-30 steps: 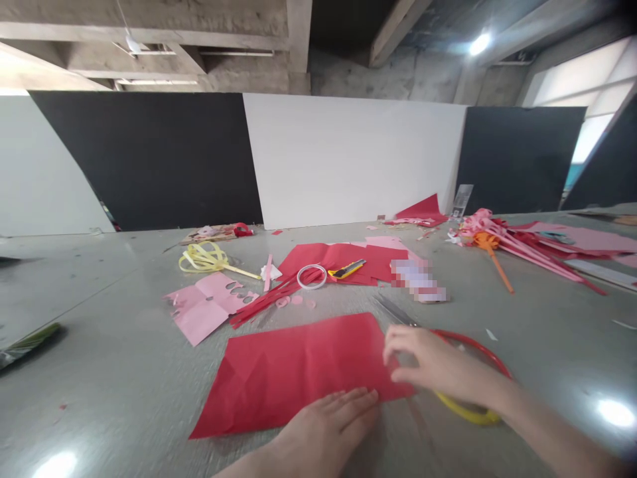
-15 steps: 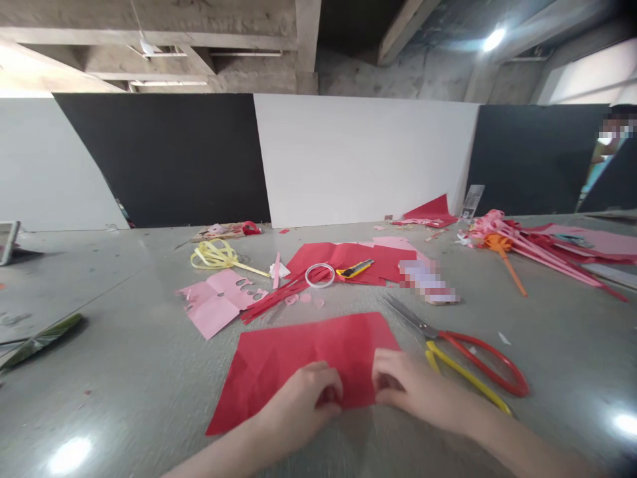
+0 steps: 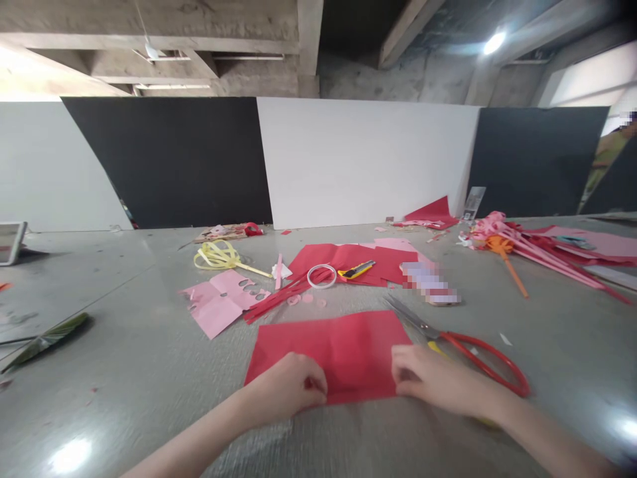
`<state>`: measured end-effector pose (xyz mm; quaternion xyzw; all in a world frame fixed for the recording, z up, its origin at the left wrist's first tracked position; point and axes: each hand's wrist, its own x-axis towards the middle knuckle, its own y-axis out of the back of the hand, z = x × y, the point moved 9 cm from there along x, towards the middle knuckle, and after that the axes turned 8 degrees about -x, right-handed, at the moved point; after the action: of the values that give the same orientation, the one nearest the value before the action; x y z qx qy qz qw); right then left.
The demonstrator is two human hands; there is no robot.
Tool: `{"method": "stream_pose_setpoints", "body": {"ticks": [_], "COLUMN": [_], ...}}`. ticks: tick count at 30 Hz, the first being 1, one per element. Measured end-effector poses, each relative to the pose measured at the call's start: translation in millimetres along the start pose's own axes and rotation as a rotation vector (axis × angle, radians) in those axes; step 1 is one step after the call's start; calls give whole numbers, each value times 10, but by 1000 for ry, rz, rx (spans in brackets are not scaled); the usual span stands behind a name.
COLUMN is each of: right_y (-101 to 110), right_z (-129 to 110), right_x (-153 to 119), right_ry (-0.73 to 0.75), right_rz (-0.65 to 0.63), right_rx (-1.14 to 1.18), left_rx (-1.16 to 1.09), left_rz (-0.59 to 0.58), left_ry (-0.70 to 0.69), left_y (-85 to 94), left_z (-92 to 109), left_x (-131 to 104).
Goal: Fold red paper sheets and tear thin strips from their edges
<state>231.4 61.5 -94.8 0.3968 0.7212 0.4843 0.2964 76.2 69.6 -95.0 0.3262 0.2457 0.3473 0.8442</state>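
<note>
A sheet of red paper (image 3: 343,342) lies in front of me with creases across it. Its near edge looks folded over in a narrow strip. My left hand (image 3: 296,385) has its fingers curled and pinches the near edge left of the middle. At the near right corner my right hand (image 3: 423,373) pinches the same sheet between thumb and fingers. Large scissors (image 3: 432,330) with red and yellow handles rest just right of the paper. My right hand and forearm cover part of the yellow handle.
Beyond the sheet lie more red paper (image 3: 318,255), a roll of tape (image 3: 322,276), a yellow utility knife (image 3: 357,270), a phone (image 3: 428,284) and cut pink paper (image 3: 219,305). A yellow paper-strip flower (image 3: 219,255) lies left, an orange one (image 3: 500,245) right. Panels stand behind.
My hands have moved apart along the near edge, the left one leftward and the right one rightward. The red sheet has shifted slightly right and its near edge lies straighter.
</note>
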Motion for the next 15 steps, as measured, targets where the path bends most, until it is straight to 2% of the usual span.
{"method": "stream_pose_setpoints", "body": {"ticks": [3, 10, 12, 15], "right_y": [37, 90, 85, -17], "right_z": [-31, -591, -603, -510], "right_x": [-1, -8, -11, 14], "right_ry": [0, 182, 161, 112], "right_rz": [43, 172, 208, 172], "right_rx": [-49, 30, 32, 52], "left_rx": [-2, -14, -10, 1], "left_rz": [27, 36, 34, 18], "left_ry": [-23, -41, -42, -36], "left_y": [-9, -35, -33, -20], "left_z": [45, 61, 60, 56], "left_x": [21, 36, 34, 22]}}
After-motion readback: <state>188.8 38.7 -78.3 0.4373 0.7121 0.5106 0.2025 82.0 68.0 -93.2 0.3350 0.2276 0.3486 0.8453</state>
